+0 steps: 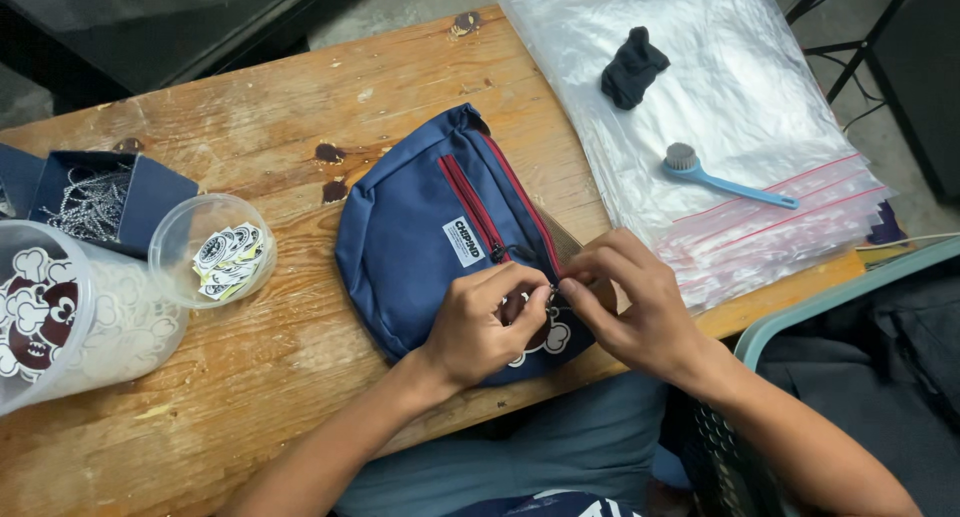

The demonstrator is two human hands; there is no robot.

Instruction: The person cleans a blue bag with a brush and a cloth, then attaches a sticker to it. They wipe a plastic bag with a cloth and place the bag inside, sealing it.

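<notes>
A navy pouch (440, 237) with red zips lies flat near the front edge of the wooden counter (300, 107), and everything else sits around it. Both hands meet at the pouch's near right corner, where the red zip ends: the left hand (480, 322) rests on the fabric with its fingers (525, 295) curled and pinched toward the zip end, and the right hand (635, 302) comes in from the pouch's right with its fingers (580, 282) pinched onto the same spot. Something small and metallic seems caught between them, though whether it is the puller itself or a piece being fitted to it is too small to tell. The step in hand looks like fine work at the zip puller. The next move likely calls for keeping the pouch still under the left hand while the right fingertips work precisely. To the pouch's left stand a clear cup of stickers (215, 252), a larger plastic tub (70, 317) and a dark box of chains (95, 202). To its right lies a stack of clear zip bags (720, 67), carrying a dark cloth (632, 69) and a blue brush (725, 182).
</notes>
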